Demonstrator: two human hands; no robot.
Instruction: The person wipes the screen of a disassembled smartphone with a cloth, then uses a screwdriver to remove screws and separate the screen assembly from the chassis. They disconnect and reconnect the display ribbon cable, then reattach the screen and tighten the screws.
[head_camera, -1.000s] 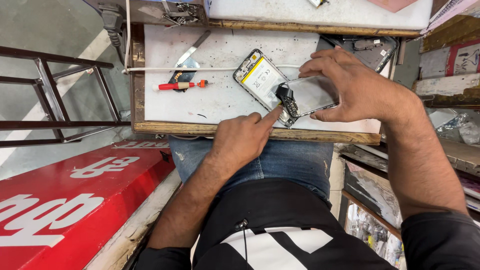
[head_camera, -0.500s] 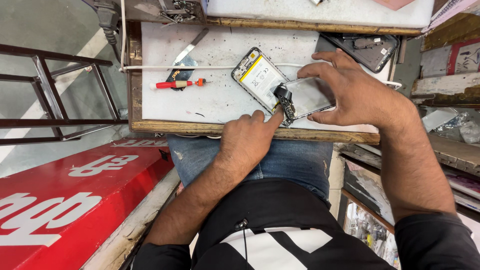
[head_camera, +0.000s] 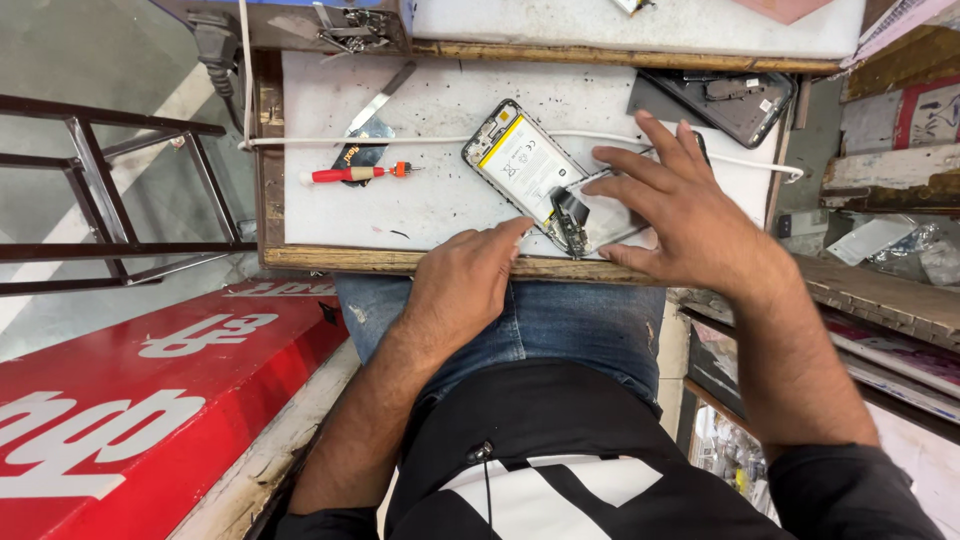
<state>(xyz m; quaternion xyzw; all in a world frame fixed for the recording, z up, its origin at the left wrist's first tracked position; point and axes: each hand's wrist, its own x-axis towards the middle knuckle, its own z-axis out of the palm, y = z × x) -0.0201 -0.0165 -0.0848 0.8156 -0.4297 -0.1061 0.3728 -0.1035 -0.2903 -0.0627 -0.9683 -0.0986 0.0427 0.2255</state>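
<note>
An opened phone (head_camera: 520, 160) with a white and yellow battery lies tilted on the white work mat (head_camera: 440, 200). My right hand (head_camera: 690, 215) rests over its lower end. The fingers are spread across it and the thumb presses its near edge by the dark connector part (head_camera: 572, 215). My left hand (head_camera: 465, 285) sits at the bench's wooden front edge (head_camera: 340, 260). Its fingers are curled and the index fingertip touches the phone's near side.
A red-handled screwdriver (head_camera: 355, 173), a dark pick and a metal spatula (head_camera: 380, 98) lie left of the phone. A white cable (head_camera: 400, 140) crosses the mat. A black phone cover (head_camera: 730, 100) sits at the back right. A red signboard (head_camera: 150, 400) and a metal frame (head_camera: 100, 200) stand to the left.
My right hand's fingers have spread wider over the phone's lower end. My left index fingertip has slid a little left, away from the connector part.
</note>
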